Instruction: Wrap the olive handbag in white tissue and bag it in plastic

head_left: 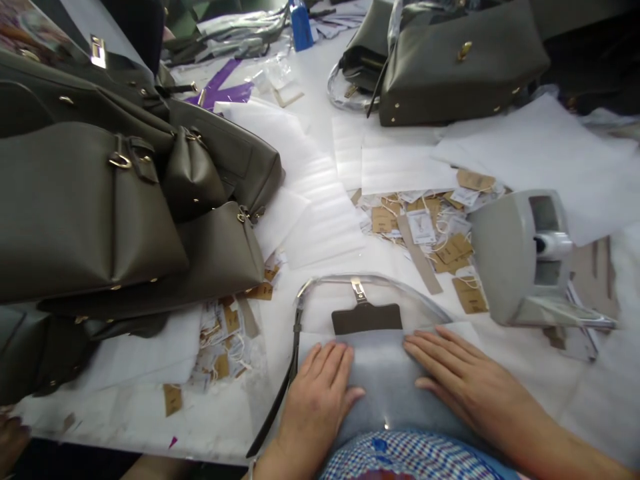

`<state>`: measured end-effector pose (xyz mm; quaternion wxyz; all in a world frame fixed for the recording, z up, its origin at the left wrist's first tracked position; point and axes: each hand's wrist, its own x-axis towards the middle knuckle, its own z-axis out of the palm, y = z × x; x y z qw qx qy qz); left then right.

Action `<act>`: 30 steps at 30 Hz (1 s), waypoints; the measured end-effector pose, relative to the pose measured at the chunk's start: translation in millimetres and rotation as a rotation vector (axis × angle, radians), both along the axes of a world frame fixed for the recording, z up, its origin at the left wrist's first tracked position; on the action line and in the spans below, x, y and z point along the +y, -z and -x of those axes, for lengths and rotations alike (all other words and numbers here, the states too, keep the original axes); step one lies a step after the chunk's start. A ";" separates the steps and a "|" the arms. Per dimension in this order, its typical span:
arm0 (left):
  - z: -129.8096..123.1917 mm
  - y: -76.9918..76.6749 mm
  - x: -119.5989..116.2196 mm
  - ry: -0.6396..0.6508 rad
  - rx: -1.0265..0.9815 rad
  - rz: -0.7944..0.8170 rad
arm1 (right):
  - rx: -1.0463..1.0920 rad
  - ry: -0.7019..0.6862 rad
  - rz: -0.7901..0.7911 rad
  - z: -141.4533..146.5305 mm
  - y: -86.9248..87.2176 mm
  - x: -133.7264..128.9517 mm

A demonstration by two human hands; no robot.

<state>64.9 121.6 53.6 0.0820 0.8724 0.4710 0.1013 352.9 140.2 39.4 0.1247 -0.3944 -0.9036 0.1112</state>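
Observation:
Both hands lie flat on a thin white translucent sheet (380,363) at the front of the table. My left hand (317,393) presses its left part, fingers stretched out. My right hand (455,373) rests on its right part, fingers also extended. The sheet covers a handbag, mostly hidden. Beyond its upper edge shows the bag's dark olive flap tab (367,319) with a metal clasp (358,291). A handle in clear plastic (385,277) arches behind the tab. A dark strap (280,407) runs down on the left, beside my left hand.
Several olive handbags (75,207) are heaped at left; another handbag (460,73) stands at the back right. Brown tags (453,250) lie beside a grey tape dispenser (510,260). White foam sheets (320,213) spread mid-table. Another person's hand (13,437) shows at the lower left.

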 end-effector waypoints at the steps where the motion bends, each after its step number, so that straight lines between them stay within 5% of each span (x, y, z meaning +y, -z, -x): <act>1: 0.3 0.7 -0.6 -0.022 0.003 0.023 | -0.009 0.002 0.012 2.1 0.9 -0.5; 12: 8.8 -27.2 1.6 -0.022 -0.053 0.234 | 0.014 -0.026 0.097 14.3 -24.4 -0.9; 26: 4.2 6.4 -1.2 -0.070 0.114 0.194 | -0.128 0.016 0.149 34.2 1.3 7.3; 30: -6.5 5.4 -8.9 -0.124 0.012 -0.027 | -0.157 0.026 0.120 34.6 4.3 6.5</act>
